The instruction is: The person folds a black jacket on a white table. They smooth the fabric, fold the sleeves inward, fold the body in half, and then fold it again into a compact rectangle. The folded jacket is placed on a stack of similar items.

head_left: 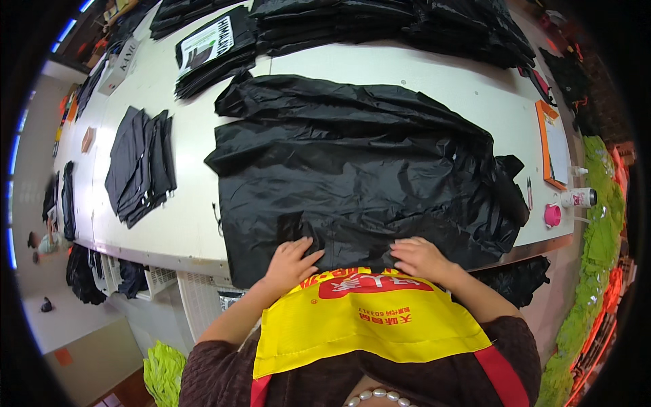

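Note:
A large black garment of thin, shiny fabric (339,176), jacket-like in shape, lies spread and wrinkled on the white table (441,68). Its near edge reaches the table's front, close against my yellow apron (380,319). My left hand (293,263) rests palm down on the near left part of the fabric, fingers apart. Further right, my right hand (422,259) lies on the same near edge with its fingers stretched out. Neither hand grips the cloth visibly. Bunched folds cover the garment's right end, so its full outline there is hidden.
Stacks of folded black garments (325,27) line the far side, one topped by a printed packet (207,46). More dark folded pieces (142,163) lie left. An orange box (544,146), a bottle (578,197) and a pink container (553,216) stand right. Bright green fabric (593,251) is heaped beyond.

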### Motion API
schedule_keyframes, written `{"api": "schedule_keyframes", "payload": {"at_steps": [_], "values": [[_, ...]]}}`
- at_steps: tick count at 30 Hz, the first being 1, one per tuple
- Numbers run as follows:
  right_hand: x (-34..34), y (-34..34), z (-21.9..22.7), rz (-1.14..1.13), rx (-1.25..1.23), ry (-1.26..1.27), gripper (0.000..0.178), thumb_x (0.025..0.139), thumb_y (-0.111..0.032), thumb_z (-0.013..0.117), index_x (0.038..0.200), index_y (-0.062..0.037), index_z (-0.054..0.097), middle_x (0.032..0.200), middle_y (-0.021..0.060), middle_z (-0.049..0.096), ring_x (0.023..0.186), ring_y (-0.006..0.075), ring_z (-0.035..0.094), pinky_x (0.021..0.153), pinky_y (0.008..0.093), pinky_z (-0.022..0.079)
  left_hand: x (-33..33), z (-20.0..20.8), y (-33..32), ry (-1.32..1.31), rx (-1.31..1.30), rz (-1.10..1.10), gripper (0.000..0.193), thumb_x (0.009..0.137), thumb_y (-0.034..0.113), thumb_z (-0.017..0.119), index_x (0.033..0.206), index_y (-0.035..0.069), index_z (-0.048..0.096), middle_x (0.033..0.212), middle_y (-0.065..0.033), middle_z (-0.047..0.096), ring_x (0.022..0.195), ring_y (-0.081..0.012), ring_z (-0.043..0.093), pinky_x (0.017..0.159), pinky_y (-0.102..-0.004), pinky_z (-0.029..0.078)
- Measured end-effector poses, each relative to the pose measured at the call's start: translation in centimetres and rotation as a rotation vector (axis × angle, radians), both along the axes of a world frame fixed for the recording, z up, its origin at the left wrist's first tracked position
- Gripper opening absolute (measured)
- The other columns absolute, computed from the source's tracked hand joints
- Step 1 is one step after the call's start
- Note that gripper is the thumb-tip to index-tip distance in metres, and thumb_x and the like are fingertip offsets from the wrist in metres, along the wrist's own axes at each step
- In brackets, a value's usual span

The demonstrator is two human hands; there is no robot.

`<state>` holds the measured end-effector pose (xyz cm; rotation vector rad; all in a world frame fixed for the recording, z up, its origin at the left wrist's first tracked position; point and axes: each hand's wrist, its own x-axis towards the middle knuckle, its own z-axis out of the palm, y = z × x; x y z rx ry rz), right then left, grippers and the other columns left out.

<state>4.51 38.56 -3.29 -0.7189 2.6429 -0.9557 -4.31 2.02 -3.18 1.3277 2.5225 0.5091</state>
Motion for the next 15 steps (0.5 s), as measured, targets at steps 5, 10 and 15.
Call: {"api": "schedule_keyframes", "payload": {"at_steps": [5,10,15], "values": [[-11.7,4.7,6.1,-0.433,0.232,0.449,0.048,0.072,-0.014,0.069,0.116,-0.0047,0.055,0.121,0.0159,0.053,0.117,0.034,0.045,0.099,0.0453,0.035,-14.8,4.8,-1.1,0.41,0.331,0.687,0.023,0.078,0.012,0.066,0.098,0.0,0.062,0.096,-0.0159,0.063,0.086,-0.032,0.059,0.077,-0.0375,0.046],[-21.5,8.1,4.7,-0.693,0.774,0.358,0.098,0.06,-0.03,0.081,0.14,-0.0095,0.029,0.144,0.018,0.027,0.133,0.0356,0.024,0.103,0.0559,0.022,-28.0,0.7,-7.6,-0.087,-0.246,1.242,0.066,0.074,0.056,0.063,0.109,-0.001,0.061,0.103,-0.02,0.063,0.098,-0.0349,0.059,0.086,-0.0384,0.045],[-26.4,10.8,2.7,-0.674,0.571,0.048,0.093,0.061,-0.029,0.082,0.137,-0.0071,0.034,0.106,0.0189,0.062,0.096,0.034,0.06,0.086,0.041,0.046,-32.8,-1.5,-11.5,-0.338,-0.158,1.063,0.044,0.07,0.039,0.073,0.083,-0.003,0.067,0.072,-0.0157,0.066,0.07,-0.024,0.064,0.065,-0.0346,0.049]]}}
